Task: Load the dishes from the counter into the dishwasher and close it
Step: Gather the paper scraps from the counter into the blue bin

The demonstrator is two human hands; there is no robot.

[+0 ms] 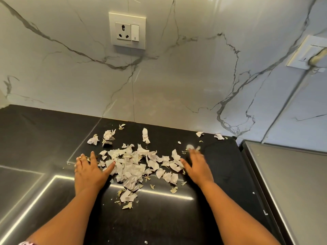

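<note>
**A:** Dishes? Dishwasher?

**B:** Neither showed in frame. The glossy black stone worktop (44,135) carried only a scatter of torn white paper-like scraps (134,165). There was a brushed grey steel surface (292,183) at the right edge; I could not tell what it was.

**A:** Grips?

**B:** Left grip (88,167) released, palm down, fingers spread flat on the worktop, thumb touching the left edge of the scatter. Right grip (196,167) palm down too, nothing held as far as I could see. Its fingertips were smeared with blur.

**A:** The relation that mattered?

**B:** The scatter lay between the two grips, its long axis running left to right, thickest nearer the left grip. A few strays sat farther back toward the white grey-veined marble wall (177,85), beyond both. My reading: an inward sweep from both sides would gather it. Loading looked not yet begun, and the dishes would have to be found elsewhere.
</note>
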